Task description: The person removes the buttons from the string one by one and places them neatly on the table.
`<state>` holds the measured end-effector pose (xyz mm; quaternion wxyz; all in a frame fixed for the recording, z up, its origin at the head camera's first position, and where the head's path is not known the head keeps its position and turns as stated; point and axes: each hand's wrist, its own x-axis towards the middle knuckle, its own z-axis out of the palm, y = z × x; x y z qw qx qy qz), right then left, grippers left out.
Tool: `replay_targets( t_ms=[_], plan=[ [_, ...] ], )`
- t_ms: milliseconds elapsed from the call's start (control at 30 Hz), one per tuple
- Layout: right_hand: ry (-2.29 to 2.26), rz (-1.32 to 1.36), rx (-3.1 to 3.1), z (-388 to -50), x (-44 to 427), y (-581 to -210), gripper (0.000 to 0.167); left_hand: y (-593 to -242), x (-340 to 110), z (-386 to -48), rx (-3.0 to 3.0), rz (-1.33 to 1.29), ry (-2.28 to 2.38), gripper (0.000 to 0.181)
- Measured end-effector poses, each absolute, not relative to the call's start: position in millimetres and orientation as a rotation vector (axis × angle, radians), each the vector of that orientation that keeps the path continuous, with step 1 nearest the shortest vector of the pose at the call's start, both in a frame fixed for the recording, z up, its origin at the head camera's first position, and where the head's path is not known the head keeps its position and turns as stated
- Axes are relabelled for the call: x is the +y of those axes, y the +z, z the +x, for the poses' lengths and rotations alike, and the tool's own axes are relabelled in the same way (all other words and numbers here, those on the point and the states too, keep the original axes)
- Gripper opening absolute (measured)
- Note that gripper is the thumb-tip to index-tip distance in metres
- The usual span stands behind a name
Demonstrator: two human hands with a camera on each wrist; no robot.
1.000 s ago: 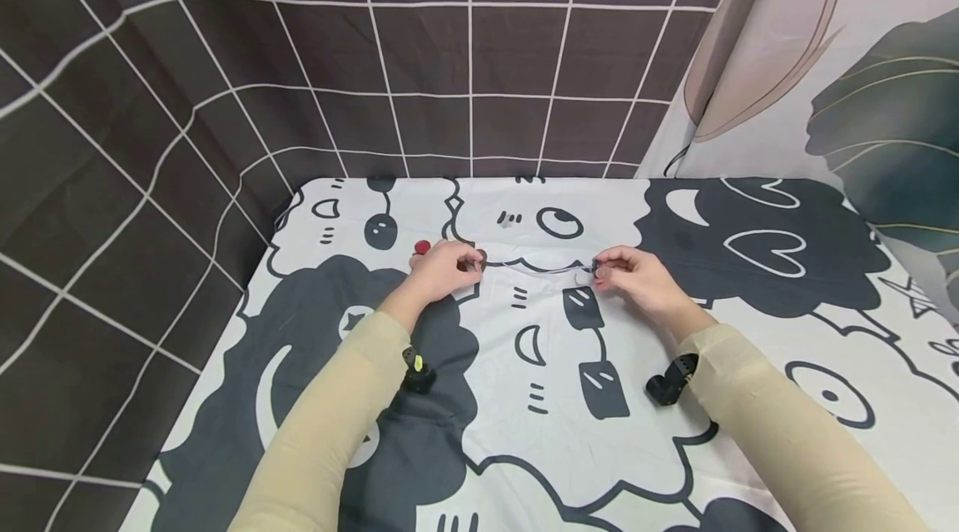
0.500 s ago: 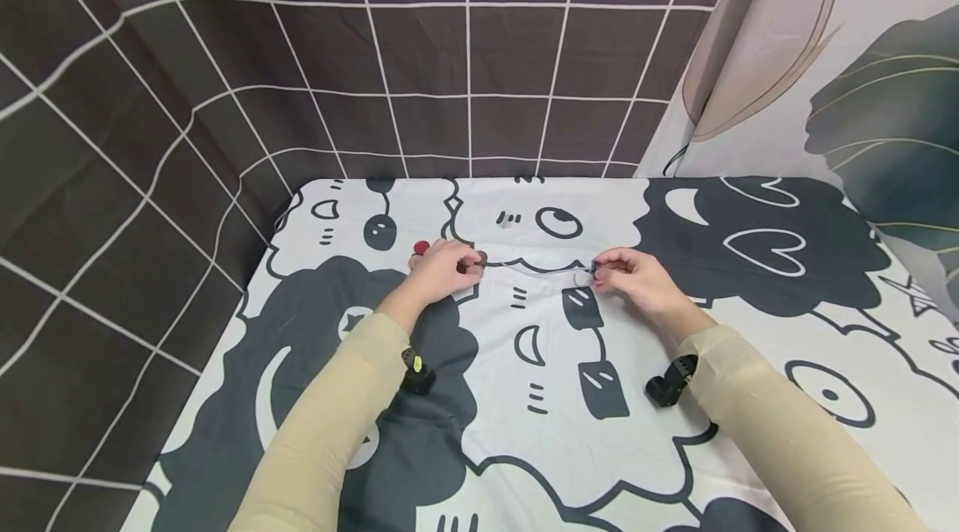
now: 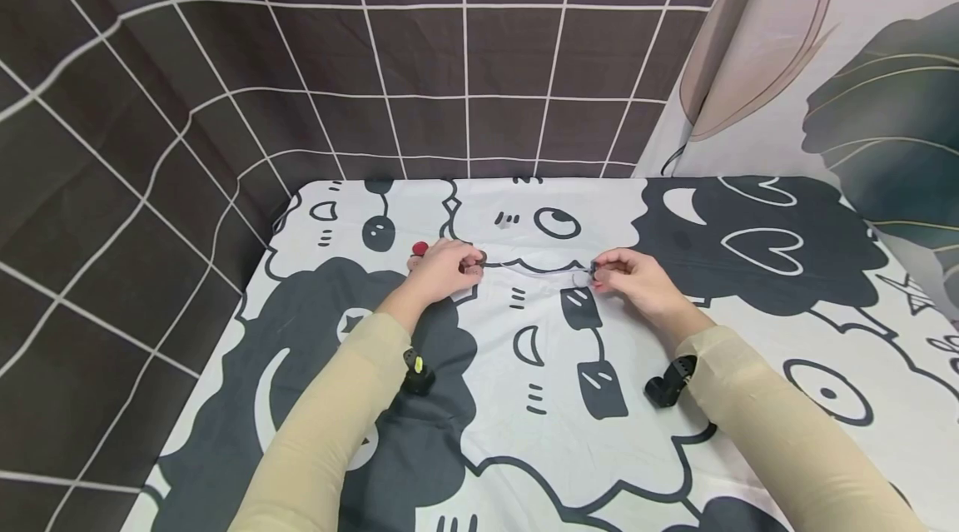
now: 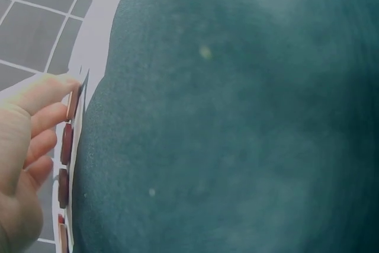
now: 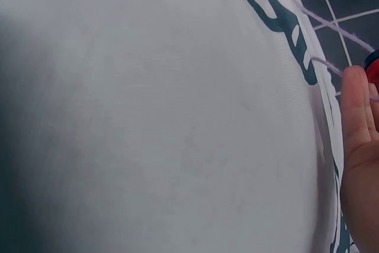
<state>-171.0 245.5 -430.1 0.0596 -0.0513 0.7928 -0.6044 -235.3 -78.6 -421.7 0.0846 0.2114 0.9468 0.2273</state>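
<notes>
My left hand (image 3: 447,268) pinches a brown round disc (image 4: 73,102) between thumb and finger at its right side. In the left wrist view, several reddish-brown discs (image 4: 66,144) stand in a line below it. A red disc (image 3: 420,249) shows just behind the left hand in the head view. My right hand (image 3: 633,280) pinches a small dark round piece (image 3: 593,267), with red (image 5: 373,72) beside the dark in the right wrist view. A thin pale purple cord (image 5: 340,29) runs from it, loops, and lies toward the left hand; the holes in the pieces are hidden.
A white cloth with dark cartoon faces (image 3: 524,432) covers the table. A dark grid curtain (image 3: 419,49) rises behind and to the left. A leaf-patterned curtain (image 3: 794,66) hangs at the right. Small black cameras (image 3: 669,382) sit on both wrists.
Both hands keep almost the same places and holds. The cord's loop by the right fingers has shifted slightly, and the whole head view has drifted a little.
</notes>
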Motion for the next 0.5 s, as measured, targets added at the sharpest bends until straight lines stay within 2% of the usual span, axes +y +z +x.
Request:
replay_targets(
  t_ms=[300,500],
  plan=[
    [-1.821,-0.146,2.402,-172.0,244.1,-430.2,0.032,-419.5,-76.7,-236.1,2.837,0.594,0.701,0.028],
    [-1.816,-0.141,2.405,-172.6,243.4,-429.5,0.030,-412.8,-71.9,-233.4,2.802,0.558,0.821,0.041]
  ],
)
